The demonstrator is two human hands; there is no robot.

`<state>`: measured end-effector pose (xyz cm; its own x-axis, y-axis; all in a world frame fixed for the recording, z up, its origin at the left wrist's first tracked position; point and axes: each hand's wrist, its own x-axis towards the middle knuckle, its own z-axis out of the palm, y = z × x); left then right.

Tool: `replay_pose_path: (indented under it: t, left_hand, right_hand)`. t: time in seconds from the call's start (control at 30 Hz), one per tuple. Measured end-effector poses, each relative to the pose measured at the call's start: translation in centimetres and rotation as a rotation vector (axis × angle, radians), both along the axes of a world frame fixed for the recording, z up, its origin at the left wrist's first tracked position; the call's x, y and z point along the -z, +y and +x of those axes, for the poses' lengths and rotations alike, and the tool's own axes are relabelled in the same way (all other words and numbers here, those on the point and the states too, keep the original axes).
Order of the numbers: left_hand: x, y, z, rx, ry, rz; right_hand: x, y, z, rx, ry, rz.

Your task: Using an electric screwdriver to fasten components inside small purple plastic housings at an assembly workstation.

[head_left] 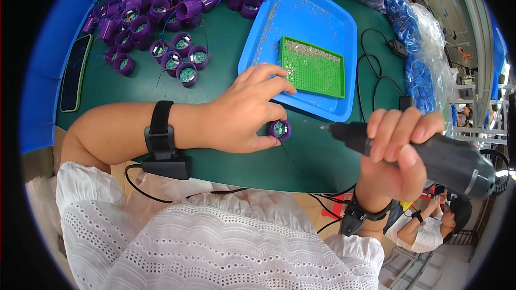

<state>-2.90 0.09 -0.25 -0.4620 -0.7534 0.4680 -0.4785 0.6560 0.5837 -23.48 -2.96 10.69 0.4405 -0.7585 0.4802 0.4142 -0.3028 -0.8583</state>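
Note:
My right hand is wrapped around a black electric screwdriver, lifted above the table's right side with its thin bit pointing left. The bit is slightly blurred. My left hand has its thumb and one finger around a small purple cup holding a green circuit board. Its other fingers stretch over the near left edge of a blue tray, by a green perforated screw plate scattered with small metal screws. Several more purple cups with boards stand upright left of the tray.
A large pile of purple cups with wires covers the far left. A phone lies at the left edge, beside a blue wall. Black cables run right of the tray, near plastic bags. Another person is at the lower right.

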Motion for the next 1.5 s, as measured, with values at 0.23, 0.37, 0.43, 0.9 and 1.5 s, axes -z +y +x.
replay_pose_path:
  t: [0.23, 0.37, 0.43, 0.9, 1.5]
  left_hand:
    - [0.2, 0.1, 0.0, -0.007, -0.003, 0.007]
    - [0.0, 0.1, -0.1, -0.007, -0.015, 0.010]
    - [-0.1, 0.2, -0.1, -0.012, -0.015, 0.012]
    - [-0.1, 0.2, 0.0, -0.010, -0.024, 0.014]
    - [-0.2, 0.3, -0.1, -0.001, -0.034, 0.034]
  right_hand:
    - [2.1, 1.5, 1.1, -0.025, 0.039, 0.056]
    - [3.2, 1.1, 1.1, -0.054, 0.060, 0.009]
    - [3.8, 0.9, 1.3, -0.067, 0.059, -0.023]
    - [4.6, 0.5, 1.6, -0.089, 0.052, -0.063]
    - [4.1, 0.0, 3.1, -0.149, 0.099, -0.016]
